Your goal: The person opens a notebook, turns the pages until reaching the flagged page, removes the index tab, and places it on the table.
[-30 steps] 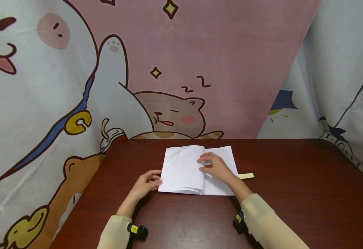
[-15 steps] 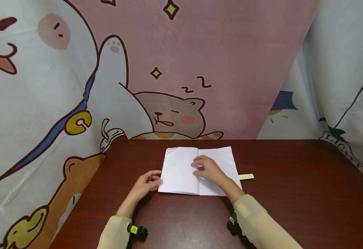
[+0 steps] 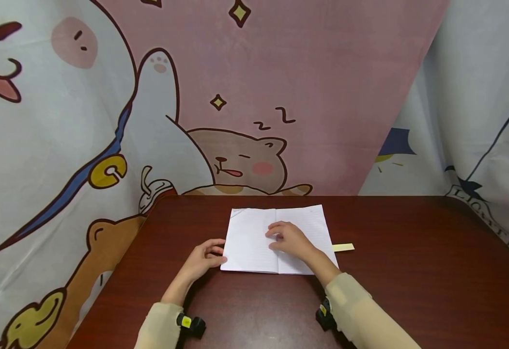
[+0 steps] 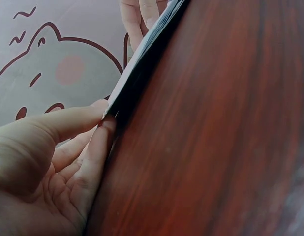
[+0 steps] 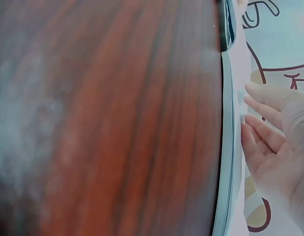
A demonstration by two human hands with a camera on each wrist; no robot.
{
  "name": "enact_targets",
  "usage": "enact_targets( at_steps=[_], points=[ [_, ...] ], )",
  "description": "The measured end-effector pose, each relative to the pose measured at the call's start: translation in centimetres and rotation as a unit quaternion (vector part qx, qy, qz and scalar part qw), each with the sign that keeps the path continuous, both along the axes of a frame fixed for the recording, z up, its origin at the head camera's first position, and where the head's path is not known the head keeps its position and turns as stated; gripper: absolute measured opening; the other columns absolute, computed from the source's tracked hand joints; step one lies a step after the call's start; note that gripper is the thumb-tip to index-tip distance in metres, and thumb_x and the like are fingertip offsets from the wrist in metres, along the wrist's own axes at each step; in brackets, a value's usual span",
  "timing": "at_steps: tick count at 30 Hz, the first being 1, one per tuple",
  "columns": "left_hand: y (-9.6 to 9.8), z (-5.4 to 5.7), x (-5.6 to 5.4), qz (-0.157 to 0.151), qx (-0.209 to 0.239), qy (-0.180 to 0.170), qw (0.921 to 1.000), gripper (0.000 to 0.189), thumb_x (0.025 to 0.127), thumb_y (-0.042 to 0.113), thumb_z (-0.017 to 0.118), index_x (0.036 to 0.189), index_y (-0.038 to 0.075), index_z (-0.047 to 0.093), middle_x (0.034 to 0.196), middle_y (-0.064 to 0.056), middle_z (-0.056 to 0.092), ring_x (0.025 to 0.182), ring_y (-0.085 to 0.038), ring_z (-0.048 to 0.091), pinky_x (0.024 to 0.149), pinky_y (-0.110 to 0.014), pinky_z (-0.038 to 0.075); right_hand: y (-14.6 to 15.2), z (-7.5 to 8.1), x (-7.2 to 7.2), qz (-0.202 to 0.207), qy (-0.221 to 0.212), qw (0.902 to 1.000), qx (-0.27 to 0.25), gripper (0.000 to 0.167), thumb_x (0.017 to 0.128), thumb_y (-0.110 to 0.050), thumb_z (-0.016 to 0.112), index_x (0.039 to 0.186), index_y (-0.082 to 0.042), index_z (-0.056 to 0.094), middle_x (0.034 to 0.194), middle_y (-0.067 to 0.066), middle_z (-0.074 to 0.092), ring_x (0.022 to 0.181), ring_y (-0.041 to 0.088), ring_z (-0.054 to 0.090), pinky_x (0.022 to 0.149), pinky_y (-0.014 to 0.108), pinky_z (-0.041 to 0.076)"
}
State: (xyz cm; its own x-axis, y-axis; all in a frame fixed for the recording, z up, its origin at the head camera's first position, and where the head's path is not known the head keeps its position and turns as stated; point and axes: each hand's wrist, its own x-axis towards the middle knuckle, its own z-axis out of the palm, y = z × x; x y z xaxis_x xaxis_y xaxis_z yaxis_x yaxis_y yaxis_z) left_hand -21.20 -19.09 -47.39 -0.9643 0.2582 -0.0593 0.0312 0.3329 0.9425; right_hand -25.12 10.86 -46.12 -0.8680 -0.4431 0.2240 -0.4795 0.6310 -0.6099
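An open notebook point(image 3: 247, 237) with white lined pages lies on the table in the head view. My left hand point(image 3: 203, 255) pinches its left edge; in the left wrist view the thumb point(image 4: 78, 122) is over the edge and fingers reach beneath it. Near the fold, my right hand point(image 3: 292, 241) touches the pages with loosely bent fingers. From the right wrist view, these fingertips point(image 5: 248, 140) meet the page surface, with no sheet visible between thumb and fingers. A pale yellow strip point(image 3: 343, 247) sticks out past the notebook's right edge, its other end hidden.
The dark reddish-brown wooden table point(image 3: 411, 252) extends on both sides of the notebook. Behind it hangs a cartoon-printed cloth point(image 3: 324, 97). Small black devices point(image 3: 193, 326) are worn at both wrists.
Leaves raised near the fold one second ago now lie flat on the left side. My right hand has shifted left and slightly toward me; the left hand has kept its place.
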Motion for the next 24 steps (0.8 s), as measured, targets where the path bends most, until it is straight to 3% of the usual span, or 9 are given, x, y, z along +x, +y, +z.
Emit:
enact_targets(
  at_steps=[7, 15, 20, 24],
  points=[
    [0.1, 0.1, 0.1, 0.003, 0.015, -0.007, 0.9999, 0.054, 0.088, 0.006, 0.072, 0.137, -0.005, 0.052, 0.112, -0.025, 0.064, 0.082, -0.013, 0.061, 0.072, -0.021, 0.054, 0.9, -0.2, -0.1, -0.008, -0.049, 0.9968, -0.063, 0.024, 0.084, -0.006, 0.077, 0.108, -0.001, 0.074, 0.128, 0.019, 0.065, 0.116, 0.033, 0.065, 0.099, 0.041, 0.053],
    [0.3, 0.0, 0.2, 0.009, 0.014, -0.013, 0.9998, 0.053, 0.089, 0.007, 0.072, 0.137, -0.004, 0.052, 0.111, -0.023, 0.064, 0.082, -0.012, 0.061, 0.075, -0.024, 0.057, 2.6, -0.6, -0.4, -0.03, -0.003, 0.9978, -0.058, 0.03, 0.083, -0.007, 0.077, 0.111, 0.001, 0.072, 0.129, 0.023, 0.063, 0.124, 0.04, 0.058, 0.107, 0.05, 0.045],
    [0.2, -0.1, 0.1, 0.012, 0.008, -0.011, 0.9998, 0.053, 0.089, 0.007, 0.072, 0.137, -0.004, 0.052, 0.111, -0.023, 0.064, 0.082, -0.013, 0.061, 0.075, -0.025, 0.057, 4.2, -0.7, -1.0, -0.067, 0.026, 0.9968, -0.034, 0.035, 0.082, -0.009, 0.078, 0.114, 0.001, 0.07, 0.134, 0.027, 0.059, 0.129, 0.045, 0.051, 0.111, 0.057, 0.037],
    [0.2, -0.2, 0.0, 0.01, 0.002, -0.008, 0.9999, 0.053, 0.09, 0.008, 0.071, 0.138, -0.004, 0.052, 0.111, -0.022, 0.064, 0.083, -0.013, 0.061, 0.075, -0.026, 0.057, 5.7, -0.9, -1.4, -0.104, 0.025, 0.994, -0.02, 0.04, 0.081, -0.01, 0.079, 0.118, 0.001, 0.069, 0.139, 0.031, 0.053, 0.132, 0.05, 0.045, 0.112, 0.061, 0.033]
  ],
)
